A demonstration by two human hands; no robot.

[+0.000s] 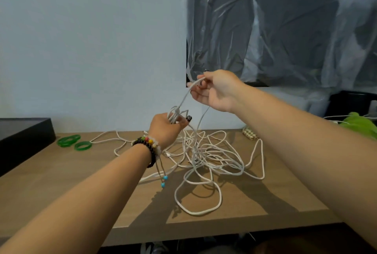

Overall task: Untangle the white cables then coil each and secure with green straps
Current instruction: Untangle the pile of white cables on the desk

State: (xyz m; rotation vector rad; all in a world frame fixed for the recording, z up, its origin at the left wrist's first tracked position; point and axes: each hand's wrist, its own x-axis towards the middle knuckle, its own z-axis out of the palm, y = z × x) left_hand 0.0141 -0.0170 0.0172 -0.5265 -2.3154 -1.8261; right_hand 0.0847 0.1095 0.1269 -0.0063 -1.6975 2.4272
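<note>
A tangle of white cables (212, 157) lies spread on the wooden table (61, 182). My left hand (166, 129) is raised above the table and grips a small bunch of cable loops. My right hand (216, 89) is higher and further back, pinching one white cable strand that runs taut down to the left hand. Another strand hangs from the right hand into the pile. Two green straps (74, 142), shaped as rings, lie at the table's far left.
A black box (22, 135) stands at the left edge of the table. A small checked pouch (250, 133) sits at the back right. Plastic sheeting (285, 25) covers a dark panel behind. A green object (359, 123) lies off to the right.
</note>
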